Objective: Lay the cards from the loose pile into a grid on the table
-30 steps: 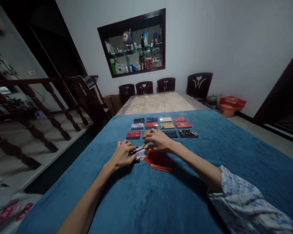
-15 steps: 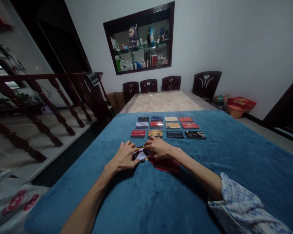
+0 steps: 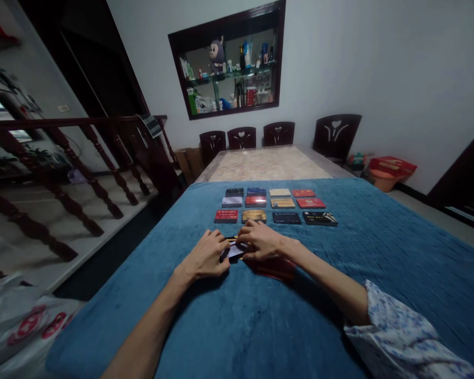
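Observation:
My left hand (image 3: 206,258) and my right hand (image 3: 262,241) meet over a small stack of cards (image 3: 234,249) on the blue cloth (image 3: 260,316). Both hands have their fingers curled around the stack and grip it from either side. Red cards (image 3: 274,268) lie under my right wrist. Beyond the hands, several cards lie face up in a neat grid (image 3: 276,205), in three rows, red, gold, dark and pale ones.
The table's bare marble top (image 3: 264,164) continues past the cloth, with dark wooden chairs (image 3: 335,134) at its far end. A wooden stair railing (image 3: 63,158) runs on the left. A white bag with red print (image 3: 19,326) lies at the lower left.
My right hand drew back from the card grid onto the stack. Both hands closed tighter around the loose cards, gathering them; the spread red cards are now mostly covered.

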Available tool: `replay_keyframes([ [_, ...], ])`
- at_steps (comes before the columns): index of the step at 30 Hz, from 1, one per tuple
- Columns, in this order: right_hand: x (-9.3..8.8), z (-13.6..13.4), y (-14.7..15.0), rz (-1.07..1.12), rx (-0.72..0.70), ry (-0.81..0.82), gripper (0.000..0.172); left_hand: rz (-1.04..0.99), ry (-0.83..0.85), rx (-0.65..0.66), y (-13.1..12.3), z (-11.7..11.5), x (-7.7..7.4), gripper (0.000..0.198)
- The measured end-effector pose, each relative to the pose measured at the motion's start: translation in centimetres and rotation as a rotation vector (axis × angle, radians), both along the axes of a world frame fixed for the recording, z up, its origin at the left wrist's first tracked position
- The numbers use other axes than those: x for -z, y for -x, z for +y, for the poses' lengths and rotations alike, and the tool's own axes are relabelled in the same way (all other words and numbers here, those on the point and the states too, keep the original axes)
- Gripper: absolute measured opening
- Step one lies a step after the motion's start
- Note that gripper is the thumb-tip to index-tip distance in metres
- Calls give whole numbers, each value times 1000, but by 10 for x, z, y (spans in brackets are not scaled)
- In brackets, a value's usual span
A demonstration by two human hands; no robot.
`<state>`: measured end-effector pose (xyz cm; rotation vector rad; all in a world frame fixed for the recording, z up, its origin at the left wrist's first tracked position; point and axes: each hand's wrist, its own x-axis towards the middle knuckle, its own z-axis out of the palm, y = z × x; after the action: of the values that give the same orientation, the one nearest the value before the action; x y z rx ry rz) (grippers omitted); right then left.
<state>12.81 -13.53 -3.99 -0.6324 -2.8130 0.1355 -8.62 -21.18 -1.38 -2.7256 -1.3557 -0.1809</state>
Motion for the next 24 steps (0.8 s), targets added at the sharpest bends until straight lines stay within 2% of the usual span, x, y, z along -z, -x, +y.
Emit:
replay_keyframes([
  [4,-2,-1,1,28,15,11,31,-47,-48,73,4,5,3,13],
  [8,-3,-4,4,46,106,4,22,-85,-102,101,8,10,7,19],
  [14,0,-2,6,86,212,0,11,-174,-141,43,14,17,14,22],
  [24,7,7,3,296,192,-62,8,-307,-151,-97,12,17,15,20],
])
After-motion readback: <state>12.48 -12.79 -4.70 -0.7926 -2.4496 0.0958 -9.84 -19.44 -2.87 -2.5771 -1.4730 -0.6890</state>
